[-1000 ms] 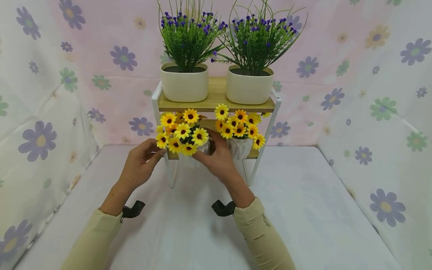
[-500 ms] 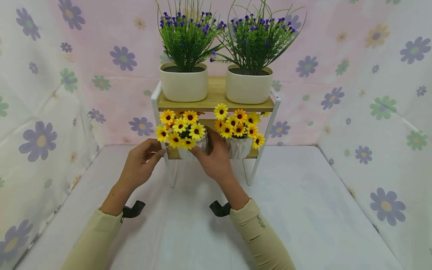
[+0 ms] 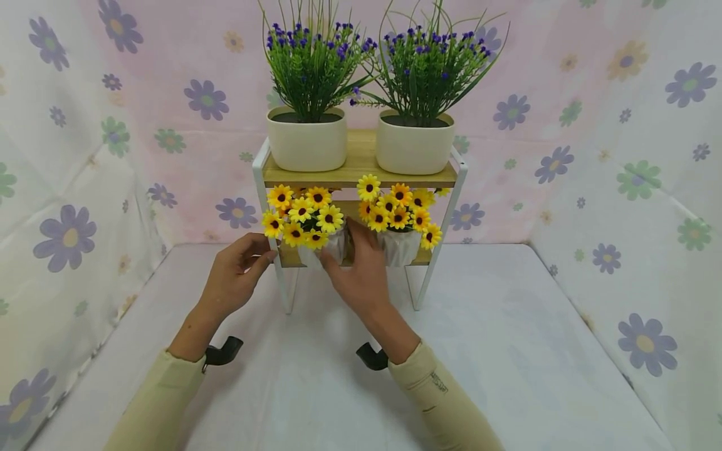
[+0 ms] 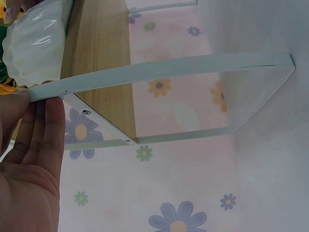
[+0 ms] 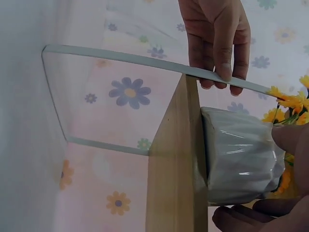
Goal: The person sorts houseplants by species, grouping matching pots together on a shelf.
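Note:
My left hand [image 3: 232, 279] pinches the white metal side frame [image 4: 145, 70] of a small two-tier wooden stand, thumb on one face and fingers behind it. My right hand [image 3: 363, 279] holds a white ribbed flower pot [image 5: 241, 154] on the left of the lower shelf [image 5: 176, 145], with the thumb at its rim side and the fingers along its opposite side. Yellow artificial sunflowers [image 3: 301, 213] fill this pot and hide part of it in the head view. Right of my fingers stands a matching pot [image 3: 402, 247] of yellow flowers.
Two cream oval planters, the left planter [image 3: 307, 145] and right planter [image 3: 415, 147], with purple-flowered grass stand on the upper shelf [image 3: 361, 166]. The stand is on a white-covered table [image 3: 507, 351]. Flower-printed cloth [image 3: 564, 125] surrounds it at the back and sides.
The left sunflower pot has shifted slightly left and back onto the lower shelf with my right hand. Since then, the right hand has dropped a little. The left hand stays on the frame.

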Action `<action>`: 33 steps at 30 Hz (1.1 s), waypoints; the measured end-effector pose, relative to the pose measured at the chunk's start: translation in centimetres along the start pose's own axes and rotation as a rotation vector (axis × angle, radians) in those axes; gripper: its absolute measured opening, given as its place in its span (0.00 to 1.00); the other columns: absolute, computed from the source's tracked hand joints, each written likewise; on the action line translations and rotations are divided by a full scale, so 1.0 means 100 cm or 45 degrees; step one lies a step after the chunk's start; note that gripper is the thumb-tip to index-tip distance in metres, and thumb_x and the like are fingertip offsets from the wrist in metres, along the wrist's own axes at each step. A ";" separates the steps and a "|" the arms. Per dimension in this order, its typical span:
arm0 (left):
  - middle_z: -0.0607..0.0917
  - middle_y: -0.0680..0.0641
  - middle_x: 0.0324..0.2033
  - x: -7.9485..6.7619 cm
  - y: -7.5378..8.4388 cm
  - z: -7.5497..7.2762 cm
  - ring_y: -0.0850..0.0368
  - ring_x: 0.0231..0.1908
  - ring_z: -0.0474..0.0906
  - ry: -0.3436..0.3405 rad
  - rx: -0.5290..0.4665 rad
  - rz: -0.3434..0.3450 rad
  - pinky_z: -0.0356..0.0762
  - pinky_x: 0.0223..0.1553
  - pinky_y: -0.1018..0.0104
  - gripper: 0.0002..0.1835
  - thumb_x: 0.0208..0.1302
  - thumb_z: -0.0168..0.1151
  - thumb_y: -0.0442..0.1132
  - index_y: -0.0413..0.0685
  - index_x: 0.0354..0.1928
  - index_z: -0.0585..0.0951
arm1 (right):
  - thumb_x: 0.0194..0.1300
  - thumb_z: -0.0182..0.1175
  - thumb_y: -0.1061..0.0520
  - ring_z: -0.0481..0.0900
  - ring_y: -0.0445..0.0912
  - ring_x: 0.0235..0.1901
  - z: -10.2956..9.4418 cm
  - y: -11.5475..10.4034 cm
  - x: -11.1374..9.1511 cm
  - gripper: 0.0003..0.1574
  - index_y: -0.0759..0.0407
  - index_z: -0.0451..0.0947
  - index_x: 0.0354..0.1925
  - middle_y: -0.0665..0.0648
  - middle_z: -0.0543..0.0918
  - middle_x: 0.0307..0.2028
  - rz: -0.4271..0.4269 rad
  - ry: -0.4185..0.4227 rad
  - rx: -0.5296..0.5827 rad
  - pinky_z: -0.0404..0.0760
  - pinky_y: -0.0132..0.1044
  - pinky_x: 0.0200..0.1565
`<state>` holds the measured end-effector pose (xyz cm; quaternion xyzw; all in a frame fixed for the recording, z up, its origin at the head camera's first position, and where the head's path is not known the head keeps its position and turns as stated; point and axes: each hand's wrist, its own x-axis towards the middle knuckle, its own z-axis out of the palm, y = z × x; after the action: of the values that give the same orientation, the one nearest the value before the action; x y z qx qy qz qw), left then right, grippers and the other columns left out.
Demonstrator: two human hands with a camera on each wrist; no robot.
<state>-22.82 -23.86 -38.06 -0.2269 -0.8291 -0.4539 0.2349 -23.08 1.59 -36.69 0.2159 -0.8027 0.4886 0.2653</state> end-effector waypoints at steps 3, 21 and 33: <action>0.87 0.43 0.52 0.000 0.000 0.000 0.73 0.50 0.82 0.000 0.002 0.004 0.78 0.55 0.82 0.12 0.75 0.63 0.26 0.37 0.57 0.81 | 0.68 0.74 0.48 0.73 0.55 0.71 -0.005 -0.001 -0.004 0.45 0.61 0.69 0.75 0.61 0.75 0.71 -0.049 -0.032 -0.030 0.73 0.55 0.72; 0.87 0.44 0.53 -0.002 0.000 0.000 0.73 0.51 0.82 0.003 0.015 0.028 0.77 0.56 0.82 0.14 0.74 0.63 0.25 0.38 0.58 0.81 | 0.69 0.73 0.55 0.78 0.52 0.65 -0.061 0.018 -0.054 0.36 0.63 0.73 0.70 0.59 0.78 0.66 -0.300 -0.148 -0.238 0.82 0.49 0.65; 0.86 0.45 0.53 -0.013 0.002 -0.003 0.58 0.54 0.83 0.016 0.078 0.072 0.76 0.59 0.82 0.17 0.73 0.65 0.27 0.40 0.61 0.80 | 0.67 0.69 0.60 0.83 0.48 0.52 -0.106 0.061 -0.079 0.19 0.63 0.80 0.54 0.56 0.84 0.51 -0.322 0.015 -0.311 0.87 0.43 0.53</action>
<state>-21.62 -24.20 -38.55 -0.2400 -0.8344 -0.4230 0.2594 -18.47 14.40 -41.79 0.2783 -0.8210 0.3513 0.3536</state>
